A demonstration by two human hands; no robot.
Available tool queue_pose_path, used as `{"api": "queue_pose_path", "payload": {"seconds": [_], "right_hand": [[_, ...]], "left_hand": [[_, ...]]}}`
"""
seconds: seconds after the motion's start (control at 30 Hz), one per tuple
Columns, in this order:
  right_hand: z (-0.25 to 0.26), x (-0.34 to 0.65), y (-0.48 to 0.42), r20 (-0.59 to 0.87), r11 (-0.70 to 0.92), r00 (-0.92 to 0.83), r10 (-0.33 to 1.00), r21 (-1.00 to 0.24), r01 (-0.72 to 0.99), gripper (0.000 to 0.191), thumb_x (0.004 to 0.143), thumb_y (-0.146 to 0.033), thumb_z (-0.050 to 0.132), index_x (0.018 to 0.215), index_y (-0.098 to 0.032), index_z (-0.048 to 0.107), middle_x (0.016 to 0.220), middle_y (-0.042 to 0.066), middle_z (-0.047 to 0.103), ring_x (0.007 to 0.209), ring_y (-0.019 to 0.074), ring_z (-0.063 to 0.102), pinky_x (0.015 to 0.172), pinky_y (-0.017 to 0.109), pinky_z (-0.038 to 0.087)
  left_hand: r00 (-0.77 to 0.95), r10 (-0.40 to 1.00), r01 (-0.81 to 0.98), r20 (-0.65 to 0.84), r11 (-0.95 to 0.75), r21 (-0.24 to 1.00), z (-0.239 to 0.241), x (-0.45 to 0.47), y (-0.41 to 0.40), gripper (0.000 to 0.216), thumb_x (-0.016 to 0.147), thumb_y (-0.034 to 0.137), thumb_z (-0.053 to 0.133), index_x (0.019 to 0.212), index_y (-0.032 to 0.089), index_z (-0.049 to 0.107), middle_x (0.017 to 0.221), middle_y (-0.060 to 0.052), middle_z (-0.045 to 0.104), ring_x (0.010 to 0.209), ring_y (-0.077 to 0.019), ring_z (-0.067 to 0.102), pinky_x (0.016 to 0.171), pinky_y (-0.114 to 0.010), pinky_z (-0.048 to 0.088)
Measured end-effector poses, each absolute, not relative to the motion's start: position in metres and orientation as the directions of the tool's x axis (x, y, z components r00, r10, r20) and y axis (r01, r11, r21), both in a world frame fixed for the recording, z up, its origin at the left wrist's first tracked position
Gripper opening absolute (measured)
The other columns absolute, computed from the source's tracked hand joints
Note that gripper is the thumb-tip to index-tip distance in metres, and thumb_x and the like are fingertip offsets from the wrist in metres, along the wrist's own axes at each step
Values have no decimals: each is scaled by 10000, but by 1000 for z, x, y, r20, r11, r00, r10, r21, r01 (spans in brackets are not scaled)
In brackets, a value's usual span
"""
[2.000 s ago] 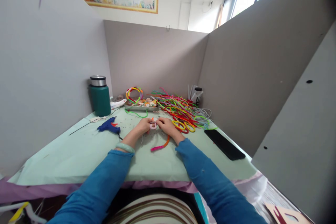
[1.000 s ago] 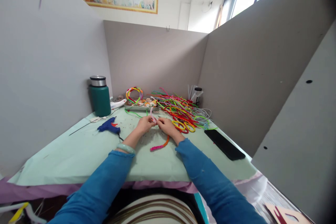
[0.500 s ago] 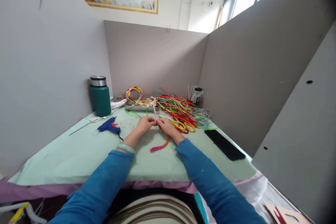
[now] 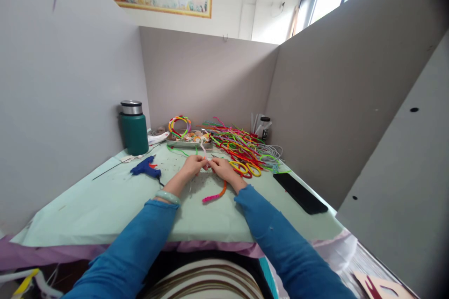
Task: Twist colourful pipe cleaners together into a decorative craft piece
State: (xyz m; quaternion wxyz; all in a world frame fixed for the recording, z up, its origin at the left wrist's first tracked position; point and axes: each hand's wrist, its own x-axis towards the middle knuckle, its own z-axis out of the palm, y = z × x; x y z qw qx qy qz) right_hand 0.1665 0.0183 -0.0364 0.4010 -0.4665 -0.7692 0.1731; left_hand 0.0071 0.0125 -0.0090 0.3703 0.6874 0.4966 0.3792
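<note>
My left hand (image 4: 192, 167) and my right hand (image 4: 222, 169) meet over the pale green table cover (image 4: 105, 201), fingertips pinched together on a thin pale pink pipe cleaner (image 4: 204, 150) that sticks up and back from between them. A pink and orange twisted pipe cleaner piece (image 4: 214, 195) lies on the cover just in front of my right wrist. A jade bangle (image 4: 167, 196) sits on my left wrist. Both arms are in blue sleeves.
A heap of coloured pipe cleaners (image 4: 242, 147) lies behind my right hand, with a metal tray (image 4: 189, 140) of small pieces and a striped hoop (image 4: 179, 124) to its left. Blue glue gun (image 4: 145, 168), green flask (image 4: 133, 128), black phone (image 4: 299, 192). Partition walls enclose three sides.
The pale pink pipe cleaner was a curled loop between my fingers; it now stands as a short strand. My hands have stayed in place.
</note>
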Motion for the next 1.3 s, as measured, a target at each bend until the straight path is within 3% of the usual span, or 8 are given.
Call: {"api": "queue_pose_path", "payload": {"seconds": [0.57, 0.9, 1.3], "right_hand": [[-37, 166, 18, 465, 522, -263, 846, -617, 590, 272, 861, -333, 497, 668, -161, 584, 632, -10, 549, 628, 118, 455, 578, 224, 291], [-38, 166, 18, 459, 523, -271, 846, -618, 587, 273, 860, -339, 497, 665, -167, 581, 626, -9, 543, 623, 120, 443, 571, 222, 288], [-38, 166, 19, 464, 528, -273, 843, -613, 587, 271, 854, -342, 505, 663, -166, 583, 621, -12, 542, 628, 121, 455, 579, 224, 291]], "left_hand": [[155, 984, 447, 90, -151, 882, -14, 7, 19, 155, 766, 252, 538, 755, 122, 620, 614, -27, 647, 343, -62, 360, 371, -214, 305], [100, 986, 476, 130, -162, 864, -8, 9, 9, 175, 765, 219, 588, 924, 148, 572, 574, 3, 643, 379, -68, 407, 397, -175, 306], [151, 977, 519, 152, -209, 829, -15, 5, 20, 173, 780, 258, 552, 829, 119, 642, 647, -38, 670, 383, -64, 402, 399, -193, 325]]}}
